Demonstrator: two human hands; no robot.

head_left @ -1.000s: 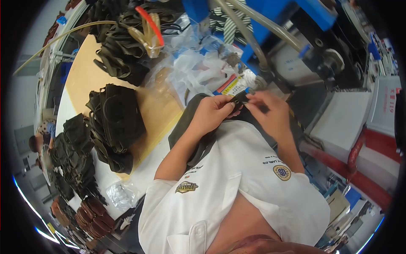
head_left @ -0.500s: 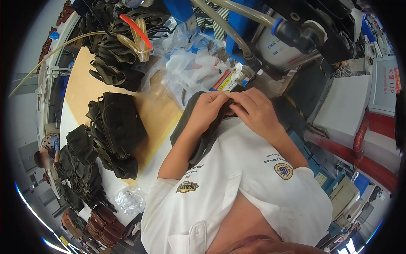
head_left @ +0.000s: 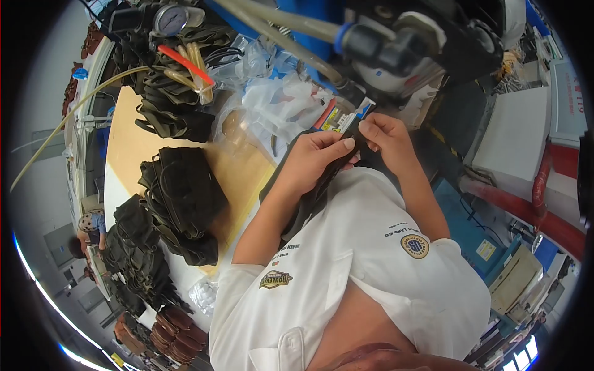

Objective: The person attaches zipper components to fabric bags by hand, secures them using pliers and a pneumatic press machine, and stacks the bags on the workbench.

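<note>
A dark olive fabric piece (head_left: 304,209), like those stacked on the table, lies along my left forearm and runs up between my hands. My left hand (head_left: 314,162) is closed on it, thumb on top and fingers curled underneath. On the other side, my right hand (head_left: 391,141) pinches with thumb and forefinger at the upper edge of the same fabric. What lies between those fingertips is too small to make out. Just beyond the hands is a machine part with a yellow and white label (head_left: 337,119).
Stacks of dark fabric bags (head_left: 185,198) stand on the table (head_left: 238,179) at left. Clear plastic bags (head_left: 266,105) lie behind the hands. A machine with hoses (head_left: 297,21) and a pressure gauge (head_left: 171,20) hangs overhead. Brown items (head_left: 179,334) sit lower left; a person (head_left: 93,226) is beyond.
My right hand has drawn away from the left and lifted slightly, opening a gap where the fingertips met. The left hand still grips the fabric. The view has shifted a little.
</note>
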